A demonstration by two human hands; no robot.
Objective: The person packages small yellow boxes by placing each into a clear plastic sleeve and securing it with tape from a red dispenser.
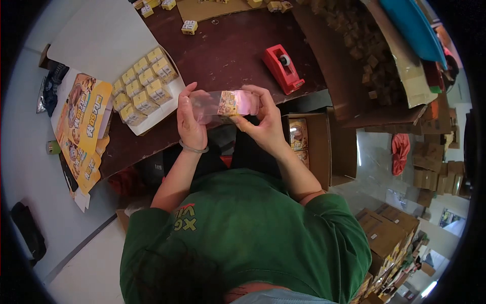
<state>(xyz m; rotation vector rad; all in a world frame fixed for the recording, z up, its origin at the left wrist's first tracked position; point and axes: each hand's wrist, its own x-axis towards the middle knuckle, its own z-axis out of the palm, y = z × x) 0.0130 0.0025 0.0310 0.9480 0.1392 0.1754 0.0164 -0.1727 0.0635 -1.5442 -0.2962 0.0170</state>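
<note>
Between my two hands, above the table's front edge, is a clear plastic box (210, 101). A small yellow printed piece (229, 103) and something pink show in or behind its right part. My left hand (192, 121) presses against the box's left end, its thumb and fingers along the side. Around the right end curl the fingers of my right hand (264, 120), with the thumb underneath near the printed piece. To the left, an open white carton (173, 86) holds rows of small yellow-and-white boxes (147, 77).
A red tape dispenser (283, 69) stands on the dark red table (228, 53). Flattened yellow printed cartons (83, 121) lie left. A large cardboard box (412, 81) of small brown pieces is right; another open carton (319, 137) sits below. One small box (189, 27) lies farther back.
</note>
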